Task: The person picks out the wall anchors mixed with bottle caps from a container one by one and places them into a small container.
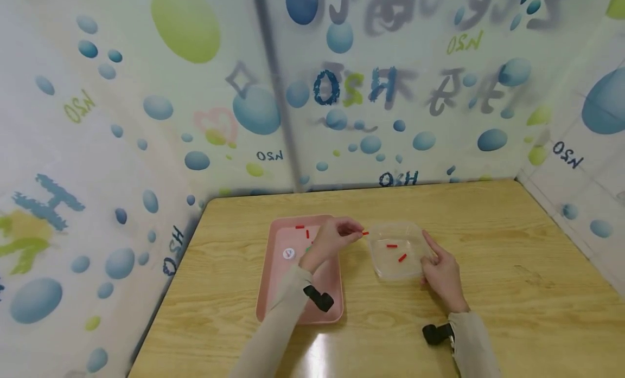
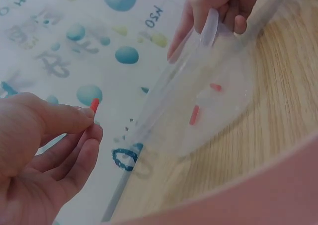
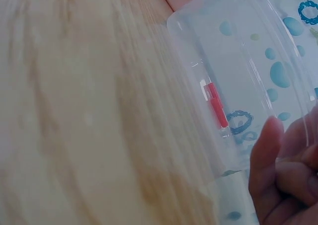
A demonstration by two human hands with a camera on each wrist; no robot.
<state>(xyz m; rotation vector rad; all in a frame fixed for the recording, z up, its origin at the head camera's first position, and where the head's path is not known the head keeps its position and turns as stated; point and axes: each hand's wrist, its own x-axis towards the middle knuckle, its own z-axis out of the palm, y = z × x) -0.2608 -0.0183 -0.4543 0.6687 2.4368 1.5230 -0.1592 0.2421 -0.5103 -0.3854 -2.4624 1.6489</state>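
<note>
pinch grip from left hand on lil red stick, just beside clear tub, right hand gripping its edge, two more sticks inside, pink tray nearby

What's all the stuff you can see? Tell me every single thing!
Wooden table: one, light brown, below the walls
Rectangular tray: one, pink, table's left half
Square plastic box: one, clear, right of tray
Short sticks: at least five, red; two in box, one held, others in tray
Round disc: one, white, in tray
Tiny thing: one, green, mostly hidden
Bubble-patterned walls: white, blue, green, around table
Wrist cameras: two, black
Sleeves: two, beige
Left hand: one, pinching a stick
Right hand: one, gripping box
</note>
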